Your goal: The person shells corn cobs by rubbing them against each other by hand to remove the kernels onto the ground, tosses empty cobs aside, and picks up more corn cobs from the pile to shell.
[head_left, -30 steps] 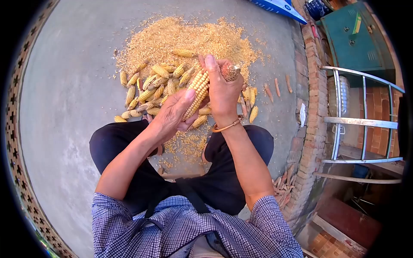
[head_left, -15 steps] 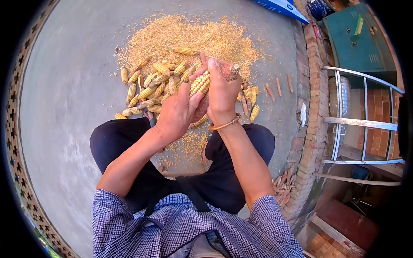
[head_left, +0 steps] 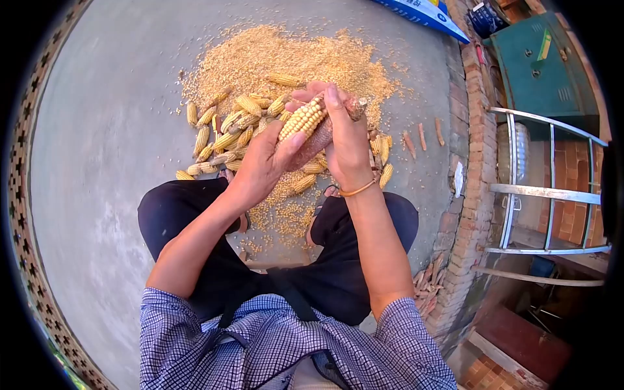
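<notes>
My left hand [head_left: 262,162] is wrapped round a corn ear [head_left: 303,121] with rows of pale yellow kernels. Pressed along the ear is a reddish bare corncob [head_left: 312,148], which my right hand [head_left: 349,146] grips; its stub end pokes out past that hand. Both hands are close together in front of my knees, above a heap of unshelled ears [head_left: 244,123]. Some of my fingers are hidden behind the ear and cob. Beyond the heap spreads a wide pile of loose kernels [head_left: 286,55].
More kernels [head_left: 279,221] are scattered between my feet. Several bare cobs [head_left: 422,135] lie to the right, with another pile of cobs [head_left: 429,283] by the low brick edge [head_left: 478,136]. Farther right are a metal rail [head_left: 546,190] and a green cabinet [head_left: 539,65]. A blue sack [head_left: 422,18] lies at the top.
My hands have shifted against each other, so more of the ear and the reddish cob shows between them. Both hands still hold on.
</notes>
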The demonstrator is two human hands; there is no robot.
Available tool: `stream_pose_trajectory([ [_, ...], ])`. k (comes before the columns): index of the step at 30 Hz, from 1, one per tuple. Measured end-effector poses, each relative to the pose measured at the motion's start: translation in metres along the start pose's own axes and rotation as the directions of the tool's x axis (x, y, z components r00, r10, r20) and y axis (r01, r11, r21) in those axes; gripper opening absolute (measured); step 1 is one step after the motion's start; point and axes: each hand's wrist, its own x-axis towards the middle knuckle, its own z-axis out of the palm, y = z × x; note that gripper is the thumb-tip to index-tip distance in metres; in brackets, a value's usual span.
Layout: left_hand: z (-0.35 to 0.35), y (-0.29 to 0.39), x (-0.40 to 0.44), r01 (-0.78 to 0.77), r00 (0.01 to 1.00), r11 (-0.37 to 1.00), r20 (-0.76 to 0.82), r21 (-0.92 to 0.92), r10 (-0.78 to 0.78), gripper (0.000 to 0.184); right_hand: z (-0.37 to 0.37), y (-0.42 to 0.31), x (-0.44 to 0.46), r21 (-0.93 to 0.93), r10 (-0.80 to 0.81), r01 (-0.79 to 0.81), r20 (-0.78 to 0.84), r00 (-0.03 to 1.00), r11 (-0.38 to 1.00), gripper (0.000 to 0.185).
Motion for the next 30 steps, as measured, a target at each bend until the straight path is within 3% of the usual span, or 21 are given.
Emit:
stream_pose_trajectory([
  [3, -0.002, 0.000, -0.001, -0.037, 0.995, 0.909, -0.067, 0.415, 0.071, 0.042, 0.008, -0.001, -0.006, -0.045, 0.008, -0.007, 0.012, 1.000, 0.999, 0.037],
  [6, 0.002, 0.015, -0.003, -0.069, 0.986, 0.792, -0.077, 0.606, 0.145, 0.040, 0.008, 0.007, -0.005, 0.042, -0.027, 0.031, -0.097, 0.995, 0.999, 0.025],
  [9, 0.009, 0.015, -0.005, 0.090, 0.993, 0.779, 0.001, 0.620, -0.115, 0.044, -0.001, 0.010, -0.001, -0.152, -0.116, 0.095, -0.135, 0.984, 0.984, 0.022],
  [12, 0.011, 0.026, -0.005, 0.059, 0.990, 0.996, 0.123, 0.060, -0.066, 0.049, 0.003, 0.010, 0.001, -0.169, -0.175, 0.138, -0.227, 0.958, 0.976, 0.027],
  [14, 0.011, 0.027, -0.004, 0.150, 0.973, 0.961, 0.207, -0.231, -0.102, 0.054, -0.001, 0.009, 0.003, -0.246, -0.204, 0.150, -0.212, 0.956, 0.958, 0.029],
  [16, 0.005, 0.024, -0.006, 0.339, 0.921, 0.860, 0.321, -0.381, -0.221, 0.060, -0.010, 0.008, 0.007, -0.352, -0.247, 0.186, -0.136, 0.960, 0.917, 0.028],
  [19, -0.005, 0.021, -0.007, 0.492, 0.858, 0.699, 0.428, -0.519, -0.285, 0.062, -0.014, 0.001, 0.008, -0.136, -0.083, 0.077, -0.038, 0.996, 0.988, 0.029],
  [20, -0.004, 0.024, -0.006, 0.509, 0.854, 0.693, 0.399, -0.510, -0.334, 0.064, -0.011, -0.001, 0.005, -0.067, -0.059, 0.056, -0.048, 0.997, 0.996, 0.029],
  [23, -0.009, 0.028, -0.005, 0.527, 0.849, 0.610, 0.401, -0.592, -0.345, 0.063, -0.012, -0.006, 0.004, -0.029, 0.011, -0.012, -0.034, 0.999, 1.000, 0.033],
  [24, -0.010, 0.029, -0.004, 0.523, 0.852, 0.606, 0.384, -0.599, -0.356, 0.062, -0.014, -0.011, 0.002, -0.061, 0.050, -0.050, -0.005, 0.999, 0.997, 0.039],
  [27, -0.012, 0.029, -0.004, 0.505, 0.863, 0.607, 0.354, -0.614, -0.360, 0.059, -0.006, -0.013, 0.000, 0.022, 0.005, -0.006, 0.023, 1.000, 1.000, 0.027],
  [30, -0.010, 0.033, -0.002, 0.376, 0.926, 0.778, 0.227, -0.503, -0.301, 0.053, -0.009, -0.005, 0.005, -0.001, -0.014, 0.014, 0.169, 0.986, 1.000, 0.029],
])
